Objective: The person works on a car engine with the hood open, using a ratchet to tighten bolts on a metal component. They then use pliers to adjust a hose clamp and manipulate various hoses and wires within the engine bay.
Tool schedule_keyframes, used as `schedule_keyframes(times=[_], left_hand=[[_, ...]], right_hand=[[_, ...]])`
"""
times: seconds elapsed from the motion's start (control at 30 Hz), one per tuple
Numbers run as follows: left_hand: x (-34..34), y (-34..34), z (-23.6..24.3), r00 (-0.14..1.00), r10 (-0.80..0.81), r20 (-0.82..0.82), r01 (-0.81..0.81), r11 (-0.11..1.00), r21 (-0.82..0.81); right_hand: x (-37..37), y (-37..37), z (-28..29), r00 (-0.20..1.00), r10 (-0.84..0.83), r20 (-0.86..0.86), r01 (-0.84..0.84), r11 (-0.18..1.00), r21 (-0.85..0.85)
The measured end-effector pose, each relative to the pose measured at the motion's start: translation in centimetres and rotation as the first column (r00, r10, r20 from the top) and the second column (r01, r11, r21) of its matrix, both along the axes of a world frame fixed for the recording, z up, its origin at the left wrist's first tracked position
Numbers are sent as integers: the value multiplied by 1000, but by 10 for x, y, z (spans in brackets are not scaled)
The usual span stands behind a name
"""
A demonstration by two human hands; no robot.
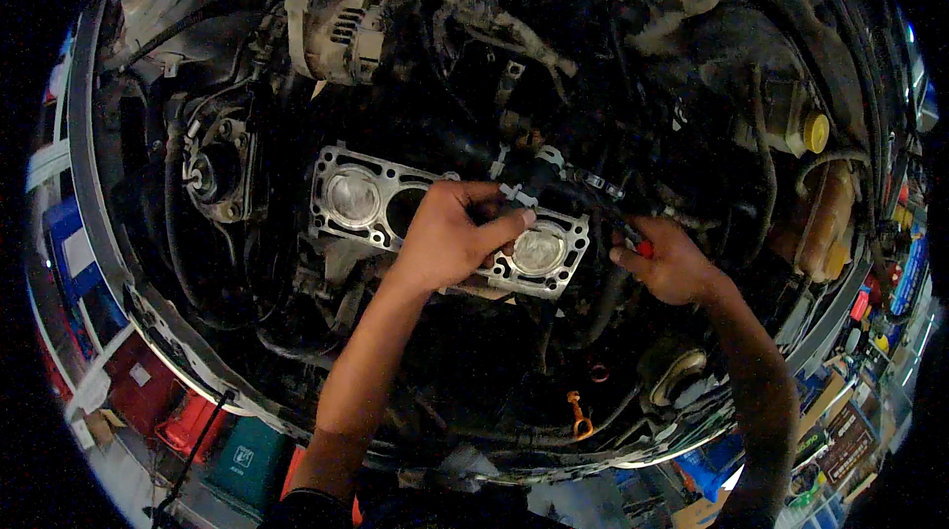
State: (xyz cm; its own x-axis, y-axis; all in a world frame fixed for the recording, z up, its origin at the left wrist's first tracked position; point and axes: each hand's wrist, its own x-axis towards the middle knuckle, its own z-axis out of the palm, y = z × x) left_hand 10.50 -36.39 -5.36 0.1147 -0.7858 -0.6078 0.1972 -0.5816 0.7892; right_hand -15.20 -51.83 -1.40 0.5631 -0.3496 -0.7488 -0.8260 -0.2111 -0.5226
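Observation:
Over the engine block's flat metal deck (393,235), my left hand (450,237) pinches a short black hose (539,176) by its lower end. A pale metal clamp (518,196) sits at this end, between thumb and forefinger, and another bright clamp (550,157) rings the hose farther up. Two pale piston tops (540,249) show in the deck, one just right of my left fingers. To the right, my right hand (670,257) is closed around a slim dark tool with a red part (646,248) on its handle. The tool's far end points toward the hose; its exact kind is unclear.
An alternator (336,33) stands at the back left. Right of my hands are a yellow-capped reservoir (813,132) and a brownish tank (828,222). An orange dipstick handle (580,418) rises near the front edge. Bins (244,455) stand outside the engine bay.

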Motion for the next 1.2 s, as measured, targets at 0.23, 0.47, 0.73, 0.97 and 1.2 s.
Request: schedule_keyframes(times=[0.23, 0.47, 0.73, 0.97, 1.2], left_hand=[[0, 2, -7, 997, -29, 68, 35, 996, -83], [6, -3, 6, 992, -84, 99, 87, 996, -24], [6, 2, -7, 997, -71, 42, 71, 997, -13], [4, 3, -9, 998, -54, -18, 54, 998, -31], [-2, 4, -13, 999, -3, -49, 2, 1000, -17]], right_hand=[[-18, 5, -23, 999, -23, -27, 25, 997, 75], [0, 8, -6, 994, -111, -3, 108, 960, 259], [7, 2, 6, 997, -6, -73, 23, 974, 225], [-2, 6, -3, 999, -33, -11, 34, 982, 188], [-4, 4, -1, 994, -5, -107, 24, 984, 179]])
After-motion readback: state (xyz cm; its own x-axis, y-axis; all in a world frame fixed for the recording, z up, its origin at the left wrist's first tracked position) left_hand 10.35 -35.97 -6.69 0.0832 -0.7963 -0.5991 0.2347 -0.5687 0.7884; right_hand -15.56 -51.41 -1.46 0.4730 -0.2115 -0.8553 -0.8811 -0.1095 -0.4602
